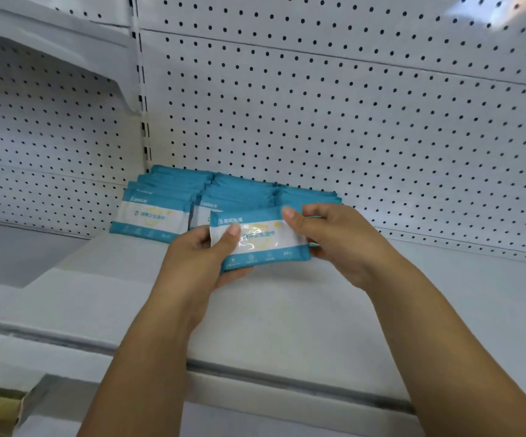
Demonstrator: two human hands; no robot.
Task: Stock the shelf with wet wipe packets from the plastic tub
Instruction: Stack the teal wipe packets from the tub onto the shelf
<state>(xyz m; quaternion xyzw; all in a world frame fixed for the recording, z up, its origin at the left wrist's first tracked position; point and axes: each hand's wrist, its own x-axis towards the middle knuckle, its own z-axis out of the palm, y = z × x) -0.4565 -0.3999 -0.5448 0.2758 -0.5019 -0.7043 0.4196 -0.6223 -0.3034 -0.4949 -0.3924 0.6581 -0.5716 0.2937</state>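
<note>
— Between the two hands sits what?
— One wet wipe packet (pixel 257 239); the left hand (pixel 198 263) pinches its left edge, the right hand (pixel 334 241) its top right corner.
— Beyond the hands?
— Stacked packets (pixel 173 197) on the shelf (pixel 287 310), against the pegboard (pixel 350 121).

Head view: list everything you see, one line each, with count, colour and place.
held packet: one visible, teal and white, above the shelf, before the rows
stocked packets: about three overlapping rows, exact count unclear, teal and white, shelf rear, against the pegboard
shelf: one, white, beneath the hands
pegboard: white panels with dark holes, behind shelf
price rail: one, grey, along shelf front edge
left hand: one, pinches held packet's left end
right hand: one, pinches its right end
</note>
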